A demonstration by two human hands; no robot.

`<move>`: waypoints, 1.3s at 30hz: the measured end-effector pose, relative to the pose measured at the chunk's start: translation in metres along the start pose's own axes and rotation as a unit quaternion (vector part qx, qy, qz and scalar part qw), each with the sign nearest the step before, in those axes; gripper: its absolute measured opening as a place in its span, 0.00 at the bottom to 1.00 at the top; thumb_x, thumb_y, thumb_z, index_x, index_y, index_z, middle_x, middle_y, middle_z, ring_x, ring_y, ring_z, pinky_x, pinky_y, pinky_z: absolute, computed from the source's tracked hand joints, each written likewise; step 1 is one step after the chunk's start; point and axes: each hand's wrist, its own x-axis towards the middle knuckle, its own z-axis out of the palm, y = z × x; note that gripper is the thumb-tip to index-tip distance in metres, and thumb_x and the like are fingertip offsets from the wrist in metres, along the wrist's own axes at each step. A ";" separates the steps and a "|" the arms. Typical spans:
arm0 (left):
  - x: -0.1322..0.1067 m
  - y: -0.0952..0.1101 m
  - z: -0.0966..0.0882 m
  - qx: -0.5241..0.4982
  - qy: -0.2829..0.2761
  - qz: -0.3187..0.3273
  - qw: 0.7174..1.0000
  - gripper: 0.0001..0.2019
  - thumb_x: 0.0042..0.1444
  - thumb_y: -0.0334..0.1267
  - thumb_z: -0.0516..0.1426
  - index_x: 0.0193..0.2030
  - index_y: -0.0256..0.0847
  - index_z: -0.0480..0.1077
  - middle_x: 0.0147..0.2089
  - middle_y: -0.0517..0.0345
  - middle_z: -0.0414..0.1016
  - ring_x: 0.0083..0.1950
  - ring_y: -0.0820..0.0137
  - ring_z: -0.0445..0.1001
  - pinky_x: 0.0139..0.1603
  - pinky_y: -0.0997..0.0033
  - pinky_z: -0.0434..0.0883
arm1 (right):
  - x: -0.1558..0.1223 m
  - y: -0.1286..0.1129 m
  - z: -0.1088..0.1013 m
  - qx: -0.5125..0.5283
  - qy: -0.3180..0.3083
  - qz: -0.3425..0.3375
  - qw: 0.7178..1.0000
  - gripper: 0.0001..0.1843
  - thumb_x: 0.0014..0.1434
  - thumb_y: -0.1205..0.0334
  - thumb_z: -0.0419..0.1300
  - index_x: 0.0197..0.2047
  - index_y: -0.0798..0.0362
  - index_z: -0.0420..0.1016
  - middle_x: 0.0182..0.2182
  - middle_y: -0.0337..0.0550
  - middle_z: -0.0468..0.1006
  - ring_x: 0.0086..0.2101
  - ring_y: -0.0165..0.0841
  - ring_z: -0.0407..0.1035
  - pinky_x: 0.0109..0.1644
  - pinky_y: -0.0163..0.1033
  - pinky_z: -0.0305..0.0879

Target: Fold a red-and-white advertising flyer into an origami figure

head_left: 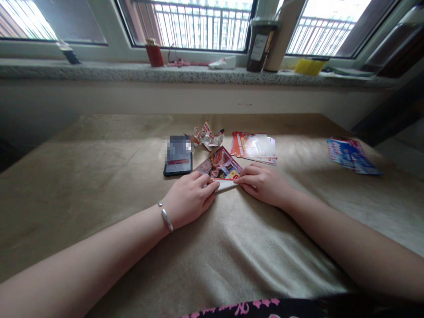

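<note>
A colourful printed sheet of paper lies on the cloth-covered table, with its near edge folded up into a white strip. My left hand, with a silver bracelet at the wrist, holds the left part of that strip, thumb on top. At the right end of the fold, the fingers of my right hand are pressed together on the paper. A crumpled printed paper sits just beyond the sheet. To its left is a smartphone, its screen partly blurred.
A stack of red and white leaflets lies beyond my right hand. Blue leaflets rest at the far right. Along the granite windowsill stand a red container, a dark lidded jar and a yellow item.
</note>
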 end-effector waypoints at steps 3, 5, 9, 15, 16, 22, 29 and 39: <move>0.000 0.000 0.001 -0.004 -0.007 -0.010 1.000 0.17 0.64 0.40 0.47 0.54 0.38 0.67 0.42 0.49 0.70 0.43 0.64 0.67 0.48 0.60 0.68 | -0.001 0.000 -0.001 0.003 -0.004 0.012 1.000 0.10 0.61 0.64 0.54 0.38 0.50 0.78 0.35 0.43 0.78 0.36 0.32 0.69 0.41 0.37 0.66; -0.001 0.000 0.002 -0.007 -0.013 -0.015 1.000 0.17 0.64 0.41 0.47 0.55 0.40 0.66 0.42 0.50 0.70 0.44 0.64 0.66 0.49 0.60 0.67 | -0.001 0.000 -0.001 0.005 -0.004 0.019 1.000 0.10 0.60 0.64 0.55 0.37 0.51 0.78 0.35 0.43 0.78 0.36 0.32 0.69 0.41 0.37 0.66; -0.002 0.000 0.003 -0.012 -0.022 -0.018 1.000 0.18 0.62 0.42 0.48 0.56 0.40 0.66 0.45 0.49 0.68 0.47 0.63 0.65 0.52 0.60 0.65 | -0.001 0.000 -0.003 0.005 -0.003 0.021 1.000 0.10 0.61 0.64 0.54 0.36 0.51 0.78 0.35 0.44 0.78 0.36 0.31 0.70 0.41 0.37 0.66; -0.003 0.000 0.004 -0.022 -0.024 -0.027 0.999 0.19 0.62 0.43 0.49 0.57 0.40 0.65 0.46 0.48 0.67 0.47 0.62 0.64 0.52 0.58 0.65 | -0.002 0.001 -0.004 0.009 -0.015 0.018 1.000 0.11 0.61 0.65 0.54 0.37 0.51 0.79 0.36 0.43 0.78 0.36 0.31 0.70 0.41 0.37 0.66; -0.004 0.000 0.004 -0.022 -0.024 -0.028 0.999 0.18 0.62 0.43 0.49 0.56 0.40 0.65 0.46 0.48 0.67 0.48 0.62 0.64 0.52 0.58 0.65 | -0.002 0.001 -0.004 0.012 -0.016 0.019 1.000 0.11 0.61 0.65 0.54 0.37 0.50 0.79 0.36 0.43 0.78 0.37 0.31 0.70 0.42 0.37 0.66; -0.003 0.002 0.003 -0.026 -0.031 -0.042 0.998 0.19 0.61 0.44 0.50 0.56 0.42 0.65 0.47 0.49 0.67 0.48 0.61 0.64 0.53 0.57 0.64 | -0.001 0.003 -0.005 0.005 -0.025 0.013 1.000 0.11 0.60 0.67 0.54 0.37 0.50 0.79 0.35 0.44 0.77 0.36 0.32 0.69 0.41 0.37 0.66; -0.005 0.002 0.005 -0.048 -0.027 -0.025 0.998 0.21 0.61 0.44 0.50 0.58 0.38 0.63 0.56 0.48 0.64 0.56 0.59 0.61 0.60 0.56 0.60 | -0.001 0.004 -0.010 -0.002 -0.047 0.034 0.998 0.10 0.58 0.68 0.55 0.34 0.52 0.77 0.33 0.43 0.77 0.35 0.32 0.70 0.40 0.36 0.64; -0.003 0.001 0.009 -0.065 -0.035 0.005 0.997 0.26 0.59 0.51 0.51 0.60 0.36 0.60 0.54 0.46 0.65 0.55 0.57 0.62 0.58 0.55 0.61 | -0.006 0.009 -0.005 0.013 -0.043 0.028 0.999 0.10 0.57 0.69 0.55 0.34 0.51 0.77 0.35 0.43 0.76 0.35 0.31 0.69 0.41 0.36 0.64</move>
